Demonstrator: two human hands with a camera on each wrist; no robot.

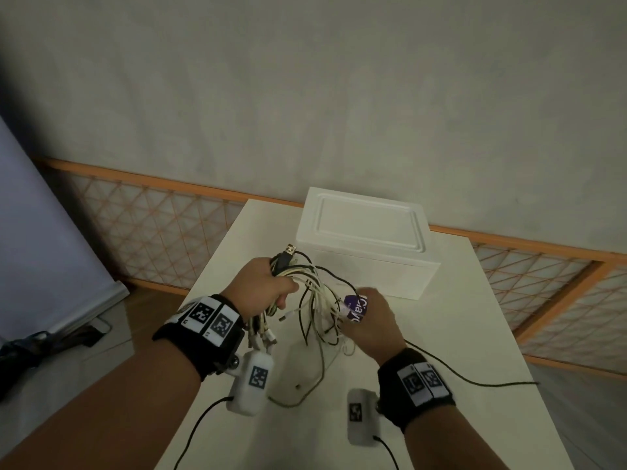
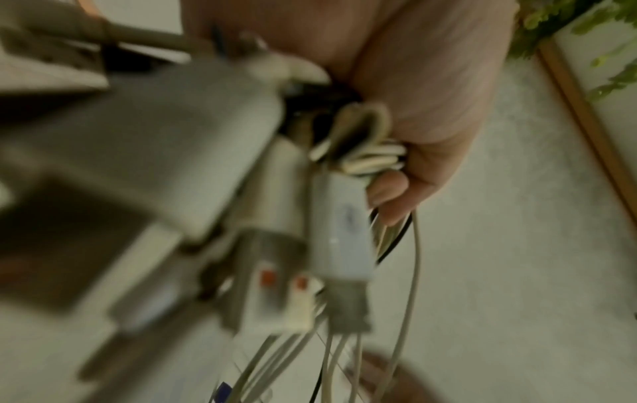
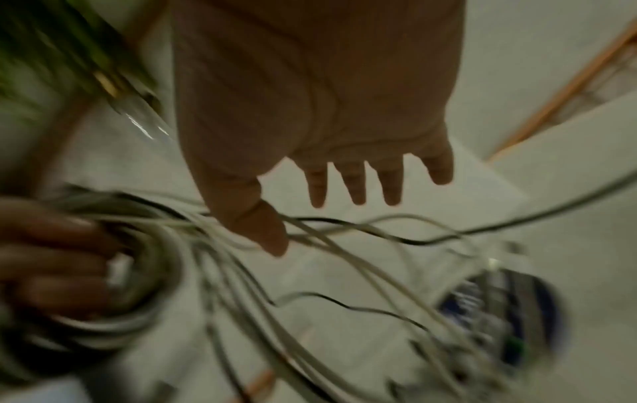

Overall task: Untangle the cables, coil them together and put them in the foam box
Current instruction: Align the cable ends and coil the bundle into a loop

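Observation:
A tangle of white and black cables [image 1: 315,293] hangs above the white table [image 1: 475,317]. My left hand [image 1: 264,286] grips a gathered bunch of them in its fist, with a USB plug sticking out on top; the left wrist view shows the fingers [image 2: 389,196] curled round folded white cables [image 2: 365,161] and blurred plugs. My right hand [image 1: 369,320] is beside the hanging loops, its fingers [image 3: 355,185] straight and spread, and its thumb touches the strands [image 3: 344,245]. A purple-labelled item [image 1: 356,308] sits among the cables by this hand. Behind stands the white foam box [image 1: 366,239], lid on.
One black cable [image 1: 475,381] trails across the table to its right edge. A white cable loops on the tabletop near my wrists. An orange lattice fence [image 1: 152,225] runs behind the table. Dark objects [image 1: 34,347] lie on the floor to the left.

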